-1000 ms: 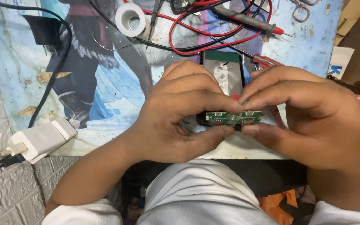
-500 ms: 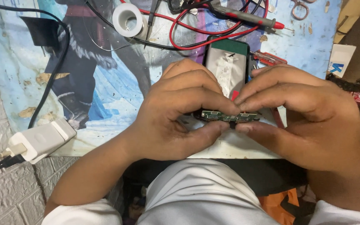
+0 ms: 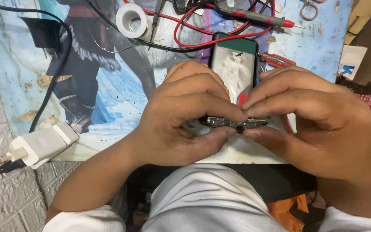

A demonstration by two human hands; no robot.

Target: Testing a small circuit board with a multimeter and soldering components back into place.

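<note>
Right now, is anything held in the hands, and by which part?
Yes. Both hands grip an opened phone by its lower end: the left hand and right hand pinch the phone at its bottom edge, fingertips above, thumbs below.

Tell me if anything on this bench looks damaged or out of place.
The printed mat covering the table is worn, with patches of its surface peeled off near the left edge and top right. The opened phone lies with its back off, insides bare. Both hands, left hand and right hand, pinch a small circuit board.
</note>
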